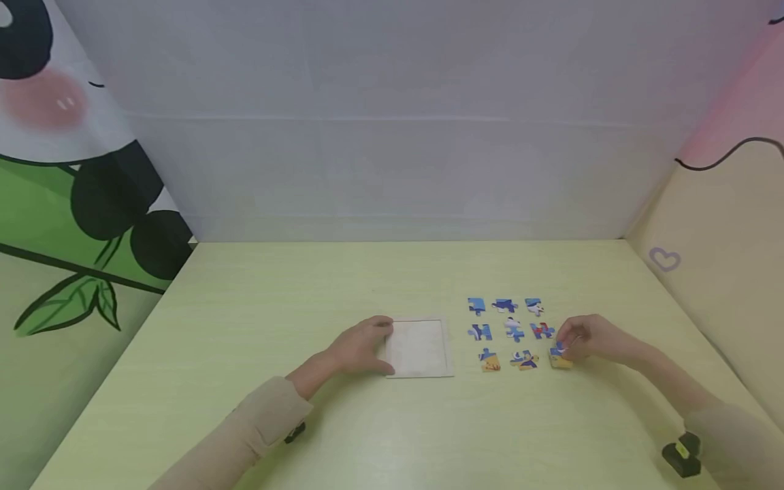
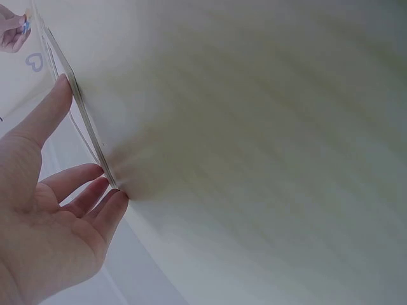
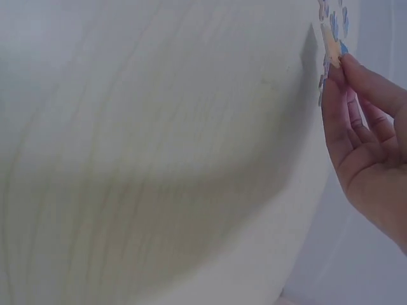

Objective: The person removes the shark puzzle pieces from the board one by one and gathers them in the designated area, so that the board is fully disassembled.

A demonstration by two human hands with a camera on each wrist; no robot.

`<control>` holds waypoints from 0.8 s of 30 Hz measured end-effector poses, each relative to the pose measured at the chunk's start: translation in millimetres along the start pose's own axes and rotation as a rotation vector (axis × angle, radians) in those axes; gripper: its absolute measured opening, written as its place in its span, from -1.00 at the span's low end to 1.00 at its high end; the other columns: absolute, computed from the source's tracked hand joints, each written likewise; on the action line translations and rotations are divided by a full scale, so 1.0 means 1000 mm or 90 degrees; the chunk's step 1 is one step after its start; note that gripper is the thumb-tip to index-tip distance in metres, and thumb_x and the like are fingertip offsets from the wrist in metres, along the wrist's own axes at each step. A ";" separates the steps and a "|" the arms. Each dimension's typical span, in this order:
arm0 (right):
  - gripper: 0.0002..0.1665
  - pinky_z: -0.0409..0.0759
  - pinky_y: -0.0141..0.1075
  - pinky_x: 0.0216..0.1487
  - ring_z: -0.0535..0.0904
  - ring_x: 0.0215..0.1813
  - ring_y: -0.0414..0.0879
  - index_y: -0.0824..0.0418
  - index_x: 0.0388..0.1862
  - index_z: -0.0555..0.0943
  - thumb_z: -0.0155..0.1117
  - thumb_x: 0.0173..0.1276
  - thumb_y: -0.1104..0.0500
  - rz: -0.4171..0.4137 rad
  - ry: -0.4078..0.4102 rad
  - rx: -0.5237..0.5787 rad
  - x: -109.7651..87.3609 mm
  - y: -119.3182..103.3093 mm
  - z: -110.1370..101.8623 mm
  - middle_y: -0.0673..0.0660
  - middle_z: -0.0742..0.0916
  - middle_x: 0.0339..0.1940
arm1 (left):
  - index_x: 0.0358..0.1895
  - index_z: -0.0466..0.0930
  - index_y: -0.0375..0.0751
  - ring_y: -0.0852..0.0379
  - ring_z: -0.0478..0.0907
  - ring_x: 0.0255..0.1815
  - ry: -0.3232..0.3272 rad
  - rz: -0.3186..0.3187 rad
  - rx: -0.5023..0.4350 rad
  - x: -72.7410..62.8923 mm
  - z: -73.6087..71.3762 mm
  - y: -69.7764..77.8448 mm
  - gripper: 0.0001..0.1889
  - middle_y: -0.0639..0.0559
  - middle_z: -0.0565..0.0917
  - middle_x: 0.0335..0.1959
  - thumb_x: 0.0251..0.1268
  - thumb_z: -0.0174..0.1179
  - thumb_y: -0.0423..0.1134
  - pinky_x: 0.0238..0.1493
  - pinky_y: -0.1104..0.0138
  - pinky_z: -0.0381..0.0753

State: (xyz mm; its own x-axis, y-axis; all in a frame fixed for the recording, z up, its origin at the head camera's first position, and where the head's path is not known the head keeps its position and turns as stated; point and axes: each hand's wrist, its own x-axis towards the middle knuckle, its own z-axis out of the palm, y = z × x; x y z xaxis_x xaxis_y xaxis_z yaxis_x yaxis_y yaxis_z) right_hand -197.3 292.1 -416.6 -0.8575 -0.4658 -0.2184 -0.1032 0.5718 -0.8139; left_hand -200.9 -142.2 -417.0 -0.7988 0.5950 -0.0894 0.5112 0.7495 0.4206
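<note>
A flat white puzzle tray point(image 1: 419, 348) with a thin raised rim lies on the table. At its left side, my left hand point(image 1: 363, 346) holds it with spread fingers, thumb at the near corner and fingertips at the far one. The left wrist view shows the fingertips point(image 2: 114, 197) right at the tray's edge. Farther right, my right hand point(image 1: 593, 338) pinches a blue-and-yellow jigsaw piece point(image 1: 560, 359) between thumb and index finger, tilted up close over the table. Its yellowish face point(image 3: 332, 47) shows in the right wrist view.
Several loose jigsaw pieces lie in rows between tray and right hand, including a blue corner piece point(image 1: 476, 305), a red-and-blue piece point(image 1: 542, 331) and a sandy-coloured piece point(image 1: 488, 361). A pale wall point(image 1: 404, 184) stands behind the table, with printed side panels point(image 1: 716, 245).
</note>
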 end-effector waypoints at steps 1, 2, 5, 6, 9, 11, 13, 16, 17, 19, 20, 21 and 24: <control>-0.71 0.57 -0.38 -0.33 0.55 -0.34 -0.20 0.43 -0.28 0.52 0.34 0.03 0.31 -0.001 -0.003 0.003 -0.001 0.002 0.000 0.15 0.65 -0.36 | 0.16 0.37 -0.46 -0.13 0.27 0.26 0.001 0.003 0.001 0.000 0.000 -0.001 -0.22 -0.20 0.34 0.24 -0.12 0.40 -0.05 0.22 0.12 0.32; -0.72 0.56 -0.38 -0.33 0.55 -0.34 -0.20 0.43 -0.28 0.52 0.34 0.03 0.31 -0.005 -0.004 0.003 -0.001 0.003 0.000 0.15 0.65 -0.36 | 0.16 0.37 -0.46 -0.13 0.28 0.26 0.002 0.006 0.000 0.000 0.001 -0.001 -0.22 -0.20 0.34 0.24 -0.12 0.40 -0.04 0.21 0.12 0.32; -0.72 0.56 -0.39 -0.32 0.55 -0.34 -0.21 0.45 -0.27 0.52 0.31 0.04 0.32 -0.014 -0.010 0.002 0.001 0.005 0.003 0.18 0.65 -0.35 | 0.16 0.37 -0.45 -0.12 0.28 0.26 0.003 0.008 0.007 0.000 0.002 -0.003 -0.23 -0.19 0.34 0.24 -0.12 0.40 -0.03 0.21 0.13 0.33; -0.73 0.55 -0.40 -0.31 0.55 -0.34 -0.21 0.45 -0.27 0.53 0.31 0.04 0.33 -0.014 -0.007 0.001 0.002 0.005 0.004 0.18 0.65 -0.35 | 0.16 0.37 -0.45 -0.12 0.28 0.26 0.004 0.009 0.005 0.000 0.002 -0.003 -0.23 -0.19 0.35 0.24 -0.12 0.40 -0.04 0.22 0.13 0.33; -0.73 0.55 -0.41 -0.32 0.54 -0.34 -0.22 0.46 -0.26 0.53 0.30 0.05 0.34 -0.012 -0.003 -0.001 0.005 0.006 0.008 0.19 0.66 -0.34 | 0.16 0.37 -0.46 -0.12 0.28 0.26 0.004 0.010 -0.001 0.001 0.001 -0.002 -0.23 -0.20 0.34 0.24 -0.11 0.40 -0.05 0.22 0.13 0.31; -0.73 0.55 -0.41 -0.32 0.54 -0.34 -0.22 0.47 -0.26 0.53 0.29 0.05 0.34 -0.014 0.003 -0.006 0.006 0.006 0.009 0.19 0.66 -0.34 | 0.16 0.37 -0.46 -0.12 0.28 0.26 0.003 0.010 -0.003 0.000 0.000 0.000 -0.24 -0.20 0.34 0.24 -0.11 0.39 -0.06 0.22 0.12 0.31; -0.73 0.55 -0.42 -0.33 0.54 -0.34 -0.22 0.47 -0.26 0.54 0.30 0.05 0.34 -0.014 0.013 -0.018 0.006 0.006 0.010 0.20 0.66 -0.34 | 0.16 0.37 -0.46 -0.13 0.28 0.25 0.004 0.010 -0.003 0.000 0.000 0.001 -0.24 -0.21 0.34 0.24 -0.11 0.40 -0.07 0.22 0.12 0.31; -0.71 0.55 -0.42 -0.34 0.55 -0.35 -0.21 0.47 -0.25 0.56 0.32 0.04 0.33 -0.002 0.030 -0.036 0.006 0.006 0.012 0.19 0.68 -0.33 | 0.16 0.37 -0.46 -0.13 0.28 0.25 0.003 0.005 0.000 0.000 -0.002 0.003 -0.25 -0.21 0.34 0.24 -0.11 0.40 -0.07 0.22 0.12 0.31; -0.70 0.55 -0.42 -0.34 0.55 -0.36 -0.20 0.47 -0.24 0.57 0.33 0.03 0.33 0.001 0.036 -0.042 0.005 0.006 0.012 0.19 0.68 -0.33 | 0.16 0.37 -0.46 -0.13 0.28 0.25 0.003 0.004 -0.001 0.000 -0.002 0.003 -0.24 -0.21 0.34 0.24 -0.11 0.40 -0.07 0.22 0.11 0.31; -0.69 0.55 -0.42 -0.34 0.56 -0.36 -0.17 0.47 -0.24 0.58 0.34 0.02 0.32 0.005 0.045 -0.055 0.004 0.006 0.013 0.21 0.69 -0.32 | 0.15 0.37 -0.47 -0.14 0.28 0.25 0.004 0.004 -0.005 0.000 -0.002 0.004 -0.24 -0.22 0.34 0.24 -0.12 0.40 -0.08 0.23 0.11 0.30; -0.68 0.55 -0.41 -0.34 0.57 -0.36 -0.16 0.47 -0.24 0.59 0.34 0.01 0.32 0.007 0.050 -0.060 0.004 0.007 0.014 0.22 0.69 -0.32 | 0.15 0.37 -0.48 -0.14 0.28 0.25 0.004 0.003 -0.006 0.000 -0.002 0.004 -0.24 -0.22 0.34 0.24 -0.11 0.40 -0.08 0.23 0.11 0.30; -0.68 0.55 -0.41 -0.35 0.57 -0.37 -0.15 0.46 -0.24 0.59 0.35 0.01 0.32 0.009 0.055 -0.067 0.004 0.007 0.015 0.22 0.70 -0.32 | 0.16 0.37 -0.47 -0.13 0.27 0.26 0.003 0.002 -0.006 0.000 -0.002 0.004 -0.24 -0.21 0.34 0.24 -0.11 0.40 -0.08 0.24 0.11 0.29; -0.68 0.55 -0.42 -0.35 0.57 -0.37 -0.15 0.44 -0.24 0.61 0.36 0.00 0.30 0.020 0.069 -0.081 0.004 0.008 0.016 0.22 0.70 -0.32 | 0.16 0.36 -0.47 -0.12 0.27 0.27 0.002 0.000 -0.005 -0.001 -0.001 0.004 -0.24 -0.20 0.34 0.25 -0.10 0.40 -0.07 0.25 0.13 0.28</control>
State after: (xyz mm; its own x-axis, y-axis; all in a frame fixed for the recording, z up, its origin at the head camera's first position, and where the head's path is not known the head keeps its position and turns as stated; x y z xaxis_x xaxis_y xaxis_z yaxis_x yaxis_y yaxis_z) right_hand -193.2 284.2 -433.0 -0.9102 -0.3745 -0.1769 -0.1329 0.6686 -0.7317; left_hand -198.2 -140.2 -413.8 -0.7997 0.5942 -0.0859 0.5093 0.7472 0.4270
